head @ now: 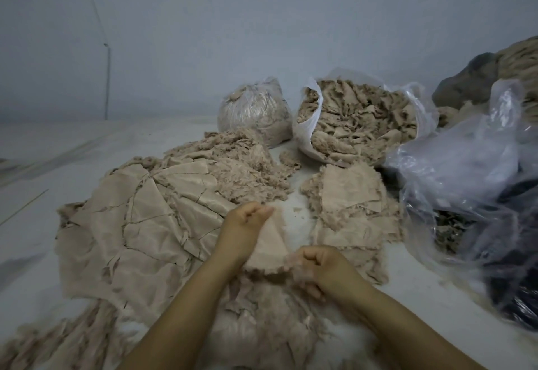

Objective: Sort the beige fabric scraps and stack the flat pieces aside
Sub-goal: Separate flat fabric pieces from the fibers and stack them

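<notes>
Beige scraps fill open plastic bag (pixel 361 119), both hands (pixel 246 225) (pixel 320 264) pinch flat piece (pixel 269 248)

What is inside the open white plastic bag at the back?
The open white bag is filled to its mouth with crumpled, frayed beige scraps. Whatever lies deeper is covered by that top layer.

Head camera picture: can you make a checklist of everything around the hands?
Surface: pale floor, fluff scattered.
Job's things: flat pieces spread at left; smaller stack at right; held scrap; fluffy scraps behind.
Clutter: open bag full of scraps; tied bag; clear bags at right.
Hands: left hand and right hand both pinch the scrap.
Cables: thin line on the wall.
Surroundings: grey wall; dark heap far right.
</notes>
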Available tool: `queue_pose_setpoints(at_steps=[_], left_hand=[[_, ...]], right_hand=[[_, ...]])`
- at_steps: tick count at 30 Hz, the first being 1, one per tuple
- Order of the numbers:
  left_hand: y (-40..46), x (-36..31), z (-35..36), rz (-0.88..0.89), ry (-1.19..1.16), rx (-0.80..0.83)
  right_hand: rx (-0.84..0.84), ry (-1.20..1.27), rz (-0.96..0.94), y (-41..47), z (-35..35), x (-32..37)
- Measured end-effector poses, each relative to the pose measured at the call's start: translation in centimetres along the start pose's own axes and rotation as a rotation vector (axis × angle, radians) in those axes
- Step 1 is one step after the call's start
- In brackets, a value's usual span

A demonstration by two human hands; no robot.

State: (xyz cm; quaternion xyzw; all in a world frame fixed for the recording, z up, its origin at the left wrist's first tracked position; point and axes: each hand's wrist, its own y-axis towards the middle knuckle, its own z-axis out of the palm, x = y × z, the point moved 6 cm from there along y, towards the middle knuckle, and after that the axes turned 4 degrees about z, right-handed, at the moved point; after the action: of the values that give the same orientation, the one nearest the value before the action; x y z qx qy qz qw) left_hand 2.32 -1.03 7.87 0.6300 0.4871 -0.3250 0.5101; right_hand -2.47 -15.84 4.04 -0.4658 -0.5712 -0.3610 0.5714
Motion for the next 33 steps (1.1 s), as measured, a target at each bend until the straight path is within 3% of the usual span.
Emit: queue_pose_setpoints(at_steps=[3, 7, 12, 14, 18, 21, 25, 29, 33], left_hand=[[0.2, 0.8, -1.0, 0.023, 0.129, -0.022], [-0.1, 1.9, -0.2, -0.009, 0.133, -0.082], [0.5, 3.7, -4.1, -0.12, 0.17, -0.357], [0.9, 3.1, -3.8, -0.094, 0.186, -0.274], [0.5, 1.0, 1.0, -0.004, 0.024, 0.065], [-0.1, 0.0, 3.1, 0.036, -0.105, 0.191], [-0.3, 0.0, 3.3, 0.046, -0.019, 0.21], [-0.5, 1.0, 2.1, -0.021, 0.023, 0.194], [-0.5, 0.9, 2.3, 0.036, 0.162, 0.178]], right_hand=[[0.065, -0.124, 0.013, -0.7, -0.2, 0.0], [0.116, -0.239, 0.013, -1.2, -0.5, 0.4], [0.149, -0.455, -0.004, -2.0, -1.5, -1.0], [0.181, -0.479, 0.033, -2.3, -1.4, -1.4], [-0.223, -0.43, -0.089, -0.9, -2.9, 1.1], [-0.311, -0.153, -0.092, 0.7, -2.5, 1.8], [-0.562, 0.18, -0.167, 1.4, -3.7, 1.4], [-0.61, 0.075, -0.216, 1.5, -4.4, 1.8], [-0.623, -0.052, -0.197, 1.9, -4.5, 2.0]])
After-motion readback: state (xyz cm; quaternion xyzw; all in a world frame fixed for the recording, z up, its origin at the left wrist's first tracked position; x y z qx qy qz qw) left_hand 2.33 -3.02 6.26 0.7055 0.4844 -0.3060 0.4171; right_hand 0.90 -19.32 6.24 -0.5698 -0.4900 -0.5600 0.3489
